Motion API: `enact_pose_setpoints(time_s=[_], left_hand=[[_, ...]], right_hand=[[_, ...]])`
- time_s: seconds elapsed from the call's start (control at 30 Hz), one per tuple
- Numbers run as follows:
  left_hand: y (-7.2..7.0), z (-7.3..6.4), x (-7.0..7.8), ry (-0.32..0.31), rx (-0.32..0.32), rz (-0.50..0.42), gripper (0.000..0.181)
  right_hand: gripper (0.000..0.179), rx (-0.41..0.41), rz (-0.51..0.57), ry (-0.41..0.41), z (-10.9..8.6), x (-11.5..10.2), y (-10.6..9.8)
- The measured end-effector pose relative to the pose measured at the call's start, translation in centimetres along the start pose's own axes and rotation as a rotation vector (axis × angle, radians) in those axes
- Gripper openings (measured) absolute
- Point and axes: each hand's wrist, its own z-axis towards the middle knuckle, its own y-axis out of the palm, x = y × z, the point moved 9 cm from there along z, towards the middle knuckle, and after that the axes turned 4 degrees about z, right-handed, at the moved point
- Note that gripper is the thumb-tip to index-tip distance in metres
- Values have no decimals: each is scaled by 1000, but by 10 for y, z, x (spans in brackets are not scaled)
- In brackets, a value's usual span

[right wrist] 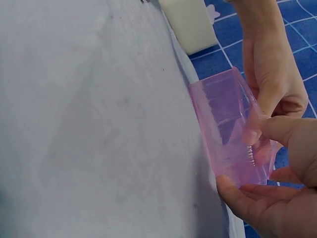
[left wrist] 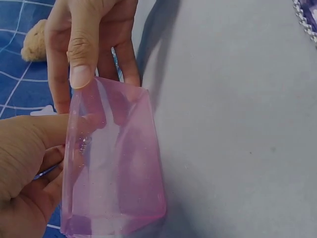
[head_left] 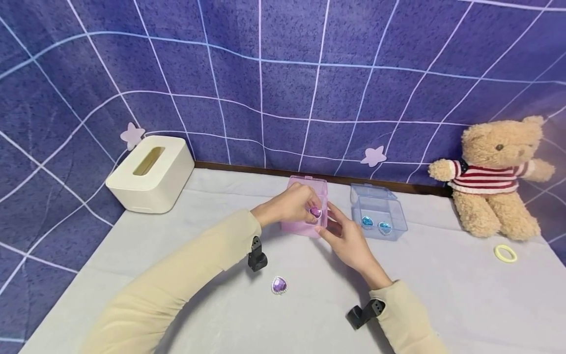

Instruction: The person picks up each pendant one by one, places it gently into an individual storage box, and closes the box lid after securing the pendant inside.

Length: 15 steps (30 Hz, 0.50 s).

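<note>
Now we see the left grip (head_left: 295,203) pinching a purple gem (head_left: 315,212), probably light, hard and slick, best taken by its rim, inside the pink box (head_left: 293,227), whose right end the right grip (head_left: 349,241) holds.

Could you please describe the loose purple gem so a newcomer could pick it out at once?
On the pale cloth, find the pink box. The purple gem lies nearer the viewer, between the sleeves. It rests loose, whereas the other purple gem is pinched by the left hand.
</note>
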Motion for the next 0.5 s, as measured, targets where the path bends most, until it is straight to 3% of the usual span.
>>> enact_pose_setpoints(time_s=[0.5], left_hand=[[9, 2, 4, 79, 3, 40, 14]], right_hand=[[69, 9, -38, 6, -1, -3, 0]])
